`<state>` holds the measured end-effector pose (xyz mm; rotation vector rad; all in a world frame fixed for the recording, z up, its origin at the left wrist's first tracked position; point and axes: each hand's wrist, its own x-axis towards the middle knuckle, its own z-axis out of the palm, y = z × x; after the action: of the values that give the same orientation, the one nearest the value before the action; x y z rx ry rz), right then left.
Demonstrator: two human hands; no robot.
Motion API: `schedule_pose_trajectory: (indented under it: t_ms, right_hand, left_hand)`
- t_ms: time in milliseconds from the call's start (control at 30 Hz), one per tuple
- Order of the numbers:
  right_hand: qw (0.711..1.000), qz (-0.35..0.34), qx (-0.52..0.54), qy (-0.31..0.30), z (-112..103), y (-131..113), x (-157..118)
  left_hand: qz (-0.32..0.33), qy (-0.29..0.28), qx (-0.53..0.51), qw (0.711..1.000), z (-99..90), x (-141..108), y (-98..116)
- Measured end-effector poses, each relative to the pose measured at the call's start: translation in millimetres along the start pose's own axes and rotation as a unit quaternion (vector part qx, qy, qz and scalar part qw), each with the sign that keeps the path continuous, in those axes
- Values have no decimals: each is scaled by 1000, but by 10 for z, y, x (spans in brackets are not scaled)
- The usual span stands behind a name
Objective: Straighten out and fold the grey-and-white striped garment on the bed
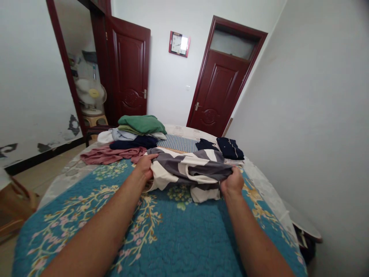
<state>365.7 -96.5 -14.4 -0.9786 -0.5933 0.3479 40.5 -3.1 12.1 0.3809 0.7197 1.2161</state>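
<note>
Both my hands grip a grey and cream patterned garment (170, 169), stretched sideways between them over the bed. My left hand (146, 166) is closed on its left edge, with the thumb on top. At the opposite edge my right hand (233, 181) is closed on the cloth, its fingers partly hidden. The cloth sags in folds between the hands, and a cream part hangs down near my right hand. What kind of garment it is, I cannot tell. Beneath it lies a teal floral quilt (187, 234).
Beyond my left hand sits a clothes pile, with a green garment (142, 124) on top and a pink one (109, 155) in front. Folded dark navy clothes (230, 148) lie at the back right, near a striped mat (178, 143). A white wall (317, 115) borders the right side.
</note>
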Motion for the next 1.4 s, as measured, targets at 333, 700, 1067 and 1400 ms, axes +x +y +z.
schedule_pose_trajectory:
  t_ms: [333, 700, 1067, 1400]
  right_hand:
    - [822, -297, -449, -184, -75, -335, -196]
    - [697, -189, -560, -406, 41, -276, -782]
    - [670, -247, -581, -390, 189, -95, -1059]
    - [663, -240, -589, -394, 184, -66, -1269]
  left_hand:
    - [28, -101, 71, 992, 29, -83, -187]
    - [-4, -105, 27, 994, 44, -41, -142]
    - [24, -100, 25, 994, 109, -90, -47]
    - [31, -106, 29, 993, 123, -111, -64]
